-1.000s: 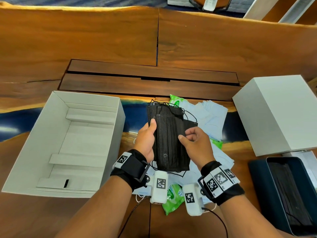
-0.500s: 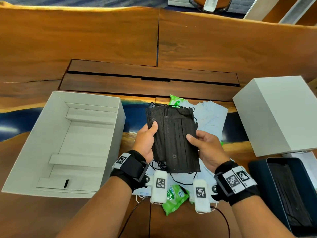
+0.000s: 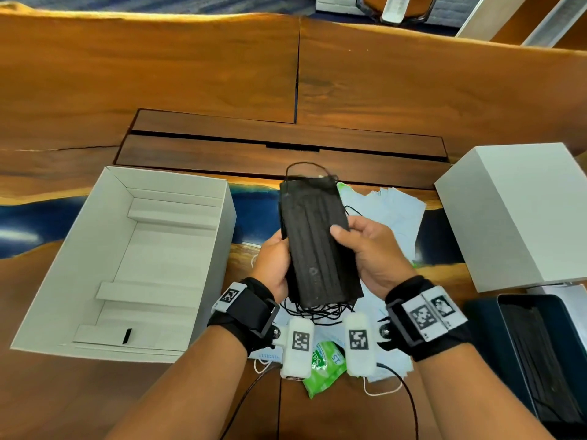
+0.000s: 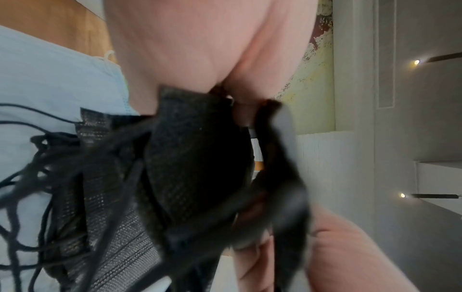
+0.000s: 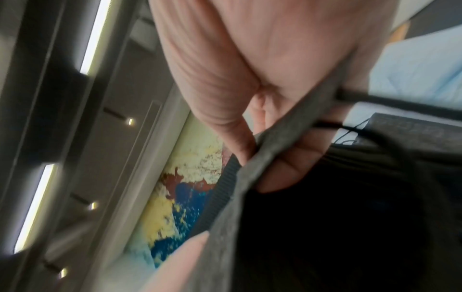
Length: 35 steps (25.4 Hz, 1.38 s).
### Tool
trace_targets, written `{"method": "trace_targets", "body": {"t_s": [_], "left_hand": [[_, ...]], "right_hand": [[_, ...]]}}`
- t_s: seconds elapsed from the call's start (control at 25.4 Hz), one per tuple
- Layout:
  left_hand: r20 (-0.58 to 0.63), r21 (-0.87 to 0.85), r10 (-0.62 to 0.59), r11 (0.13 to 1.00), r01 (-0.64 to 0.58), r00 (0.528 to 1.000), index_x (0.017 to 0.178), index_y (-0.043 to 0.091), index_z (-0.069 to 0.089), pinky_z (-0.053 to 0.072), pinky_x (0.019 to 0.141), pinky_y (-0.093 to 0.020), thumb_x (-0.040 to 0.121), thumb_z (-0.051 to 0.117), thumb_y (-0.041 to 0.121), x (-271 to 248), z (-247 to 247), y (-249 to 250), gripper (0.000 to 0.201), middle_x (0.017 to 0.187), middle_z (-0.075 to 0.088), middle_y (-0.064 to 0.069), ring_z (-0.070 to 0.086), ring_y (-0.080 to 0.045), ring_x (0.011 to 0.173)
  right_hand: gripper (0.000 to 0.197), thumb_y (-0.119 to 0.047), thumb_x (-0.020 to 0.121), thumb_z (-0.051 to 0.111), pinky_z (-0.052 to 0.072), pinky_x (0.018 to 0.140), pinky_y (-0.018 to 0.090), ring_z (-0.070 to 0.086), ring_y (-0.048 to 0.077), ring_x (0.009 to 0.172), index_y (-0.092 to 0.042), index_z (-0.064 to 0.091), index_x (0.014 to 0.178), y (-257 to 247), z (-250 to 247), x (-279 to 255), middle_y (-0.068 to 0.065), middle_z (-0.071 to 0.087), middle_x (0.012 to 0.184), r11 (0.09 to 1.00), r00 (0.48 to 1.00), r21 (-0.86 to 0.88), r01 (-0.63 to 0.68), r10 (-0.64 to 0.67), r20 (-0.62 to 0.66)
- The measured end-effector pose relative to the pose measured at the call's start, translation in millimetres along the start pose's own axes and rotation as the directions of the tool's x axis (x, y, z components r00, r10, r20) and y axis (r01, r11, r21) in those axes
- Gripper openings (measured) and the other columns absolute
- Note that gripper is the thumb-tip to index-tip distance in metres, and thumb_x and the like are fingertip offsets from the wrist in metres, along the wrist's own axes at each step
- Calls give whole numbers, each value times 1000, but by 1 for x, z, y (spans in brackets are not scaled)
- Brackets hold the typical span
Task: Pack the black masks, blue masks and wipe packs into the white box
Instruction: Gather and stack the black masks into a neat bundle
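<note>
Both hands hold a stack of black masks [image 3: 317, 246] up above the desk [image 3: 190, 84], its long side running away from the person. The left hand [image 3: 274, 268] grips the stack's left edge, fingers curled behind it where the head view cannot show them. The right hand [image 3: 371, 252] grips the right edge, thumb pressed on the top mask and fingers curled underneath. Black ear loops dangle from the near end of the stack. Directly below the hands lies a loose heap of blue masks [image 3: 394, 211] on the desk, with a green wipe pack [image 3: 322, 366] poking out at the near edge of the heap and another showing just a green corner at the far edge. The white box [image 3: 57, 281] stands open to the left of the heap, with only cardboard dividers inside. To the right sits a white lid [image 3: 514, 211], and near it a dark tin [image 3: 495, 331] with more black masks in it.
</note>
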State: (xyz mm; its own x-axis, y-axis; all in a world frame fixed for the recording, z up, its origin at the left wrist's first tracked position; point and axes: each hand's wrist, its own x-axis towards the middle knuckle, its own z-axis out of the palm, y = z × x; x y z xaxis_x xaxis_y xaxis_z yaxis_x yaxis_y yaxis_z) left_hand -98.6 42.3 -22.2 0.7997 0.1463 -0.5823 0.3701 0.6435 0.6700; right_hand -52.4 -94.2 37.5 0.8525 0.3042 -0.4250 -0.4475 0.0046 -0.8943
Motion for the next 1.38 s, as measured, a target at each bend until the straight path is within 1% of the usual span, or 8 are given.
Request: {"method": "trace_targets", "body": {"t_s": [0.16, 0.28, 0.35, 0.43, 0.79, 0.98, 1.18, 1.38], "left_hand": [[80, -86, -125, 988, 131, 989, 125, 15, 64, 49, 100, -51, 95, 35, 64, -2, -5, 1, 64, 120, 69, -17, 65, -31, 113], [76, -47, -86, 995, 90, 993, 125, 12, 62, 51, 97, -51, 99, 50, 43, -3, -6, 1, 43, 123, 67, -19, 66, -32, 112], [32, 4, -26, 1000, 26, 999, 123, 11, 62, 55, 90, -46, 99, 54, 25, -3, -3, 2, 29, 120, 68, -18, 67, -31, 108], [54, 68, -16, 998, 12, 998, 122, 13, 62, 56, 88, -42, 100, 52, 26, -3, 1, 1, 27, 117, 70, -14, 68, -28, 107], [88, 383, -65, 923, 27, 994, 118, 19, 63, 56, 92, -42, 98, 45, 51, -14, 18, -3, 41, 113, 71, -7, 69, -21, 103], [104, 331, -71, 943, 33, 992, 114, 13, 64, 58, 81, -51, 96, 60, 26, -22, 20, 4, 23, 110, 73, -10, 69, -30, 105], [-34, -19, 64, 998, -64, 997, 118, 8, 62, 57, 84, -50, 98, 57, 12, -27, 39, 4, 22, 115, 71, -13, 67, -29, 106], [40, 4, 11, 1000, -12, 999, 124, 4, 58, 55, 89, -54, 94, 61, 9, -42, 66, -16, 31, 120, 68, -18, 67, -33, 109]], "right_hand": [[9, -14, 86, 71, 59, 74, 38, 70, 25, 82, -7, 66, 88, 31, 4, 8, 11, 73, 88, 942, 983, -335, -4, -58, -174], [34, -41, 81, 73, 54, 87, 38, 64, 19, 97, -16, 61, 101, 40, -2, 9, 3, 66, 105, 872, 958, -490, -27, -117, -262], [47, -52, 84, 66, 54, 91, 40, 64, 18, 102, -15, 57, 111, 39, -6, 9, 3, 65, 112, 949, 960, -270, -165, 92, -264], [49, -52, 91, 57, 55, 91, 44, 69, 23, 103, -11, 62, 116, 37, -8, 4, 9, 71, 111, 960, 957, -13, -278, 276, -94], [31, -9, 89, 67, 57, 88, 37, 69, 24, 103, -12, 62, 120, 35, -16, -14, 11, 71, 115, 990, 991, -52, -131, 132, 17], [32, -2, 84, 69, 58, 83, 38, 70, 27, 97, -7, 65, 115, 25, -36, -30, 15, 72, 110, 983, 981, -90, -159, 167, 99], [44, -9, 82, 66, 60, 77, 39, 70, 27, 96, -2, 59, 124, 35, -72, -54, 19, 67, 119, 935, 989, 327, -135, 107, 103], [45, -3, 80, 67, 53, 93, 50, 64, 38, 111, 0, 59, 124, 44, -92, -64, 23, 66, 119, 879, 988, 473, -59, 120, -101]]}}
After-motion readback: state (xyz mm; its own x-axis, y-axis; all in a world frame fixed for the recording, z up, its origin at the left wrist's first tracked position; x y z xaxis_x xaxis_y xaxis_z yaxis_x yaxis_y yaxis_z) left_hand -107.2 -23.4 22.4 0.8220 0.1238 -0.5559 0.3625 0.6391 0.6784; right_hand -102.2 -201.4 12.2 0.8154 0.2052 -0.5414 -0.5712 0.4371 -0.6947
